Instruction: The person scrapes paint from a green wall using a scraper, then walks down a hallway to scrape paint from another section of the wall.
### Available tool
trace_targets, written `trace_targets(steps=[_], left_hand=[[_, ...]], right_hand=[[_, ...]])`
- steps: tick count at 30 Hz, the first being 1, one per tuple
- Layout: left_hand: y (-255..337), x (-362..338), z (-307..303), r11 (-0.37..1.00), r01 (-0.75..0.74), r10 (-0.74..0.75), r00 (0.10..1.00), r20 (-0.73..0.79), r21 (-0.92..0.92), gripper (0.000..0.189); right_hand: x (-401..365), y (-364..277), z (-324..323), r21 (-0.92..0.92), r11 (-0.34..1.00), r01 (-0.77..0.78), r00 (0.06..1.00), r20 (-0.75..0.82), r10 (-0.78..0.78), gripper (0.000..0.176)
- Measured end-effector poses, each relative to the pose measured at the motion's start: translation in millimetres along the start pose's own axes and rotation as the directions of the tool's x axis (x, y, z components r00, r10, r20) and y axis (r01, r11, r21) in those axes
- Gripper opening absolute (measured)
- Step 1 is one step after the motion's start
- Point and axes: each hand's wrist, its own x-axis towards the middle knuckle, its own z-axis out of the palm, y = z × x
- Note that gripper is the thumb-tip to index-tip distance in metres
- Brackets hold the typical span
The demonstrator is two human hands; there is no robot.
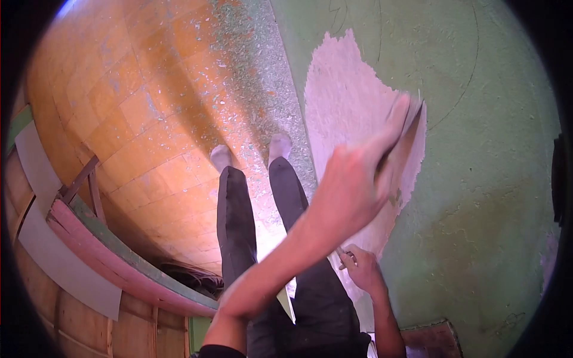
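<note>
The green painted wall (489, 179) fills the right side, and a large pale patch of bare plaster (346, 101) is open in it. Below lies the orange tiled floor (131, 113), covered near the wall with many small paint flakes (250, 65). The person's 2 legs in black trousers (236, 227) stand just beside the wall. At the left, pink and green boards (107, 250) lean on wooden panels.

The left hand (352, 185) reaches across the body, and its grip is clamped on a flat brown scraper tool (409, 140), which looks blurred. The blade touches the wall at the right edge of the patch. The right hand (363, 271) is lower, against the plaster, with curled fingers; I cannot tell whether its grip holds anything.
</note>
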Motion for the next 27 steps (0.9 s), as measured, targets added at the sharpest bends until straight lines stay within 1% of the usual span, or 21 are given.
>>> trace_targets(steps=[1, 2, 4, 5, 7, 9, 10, 12, 14, 17, 18, 21, 22, 25, 27], left_hand=[[2, 10, -5, 0.999, -0.023, 0.023, 1.0, -0.005, 0.037, 0.08], [6, 11, -7, 0.999, 0.004, -0.004, 1.0, -0.003, 0.044, 0.079], [3, -14, 2, 0.999, 0.009, -0.008, 1.0, 0.022, -0.037, 0.077], [-1, -17, 4, 0.999, 0.012, -0.01, 0.999, 0.037, -0.045, 0.077], [2, -15, 1, 0.998, 0.019, -0.015, 0.998, 0.065, -0.06, 0.077], [6, -1, -20, 0.996, 0.087, -0.091, 0.98, 0.176, 0.033, 0.079], [2, -4, -17, 0.998, 0.068, -0.069, 0.985, 0.157, 0.017, 0.079], [-4, -19, 2, 0.996, 0.024, -0.021, 0.999, 0.041, -0.082, 0.078], [-3, -20, 9, 0.995, 0.038, -0.034, 0.999, 0.038, -0.097, 0.077], [10, -1, -18, 0.991, 0.118, -0.127, 0.976, 0.178, 0.061, 0.079], [6, -2, -15, 0.996, 0.085, -0.088, 0.984, 0.154, 0.025, 0.078], [2, -22, 6, 0.997, 0.025, -0.021, 0.999, 0.048, -0.071, 0.076], [5, -22, 6, 0.996, 0.065, -0.06, 0.995, 0.075, -0.063, 0.075], [12, -2, -14, 0.994, 0.095, -0.101, 0.986, 0.134, 0.052, 0.078], [5, -14, -7, 0.996, 0.093, -0.094, 0.989, 0.111, 0.018, 0.077]], right_hand=[[2, 0, 0, -0.016, 1.0, -0.006, 1.0, 0.02, 0.007, 0.02], [4, -1, -2, -0.036, 0.999, -0.01, 0.999, 0.036, 0.011, 0.02], [1, -3, -3, -0.037, 0.999, -0.001, 1.0, 0.003, 0.001, 0.02], [1, -4, -3, -0.035, 0.999, 0.005, 1.0, -0.015, -0.006, 0.02], [-1, -3, -3, -0.012, 1.0, -0.001, 1.0, 0.005, 0.001, 0.02], [4, -4, -4, -0.011, 1.0, 0.008, 1.0, 0.008, -0.008, 0.02], [8, -4, -3, -0.015, 1.0, 0.017, 1.0, -0.002, -0.017, 0.02], [-1, -3, 1, -0.055, 0.998, 0.012, 1.0, 0.009, -0.012, 0.021], [1, -3, -5, -0.12, 0.992, 0.034, 0.999, -0.024, -0.037, 0.021], [2, -2, -2, -0.019, 1.0, -0.01, 1.0, 0.019, 0.011, 0.021], [3, 0, 1, 0.009, 1.0, -0.009, 1.0, 0.012, 0.009, 0.021], [2, -5, -2, -0.128, 0.992, -0.012, 1.0, -0.014, 0.011, 0.021], [2, 3, -1, -0.043, 0.999, -0.014, 1.0, -0.019, 0.014, 0.021], [3, 6, 1, -0.029, 0.999, 0.018, 1.0, 0.023, -0.018, 0.021], [6, 3, 6, -0.043, 0.999, 0.016, 1.0, 0.017, -0.016, 0.022]])
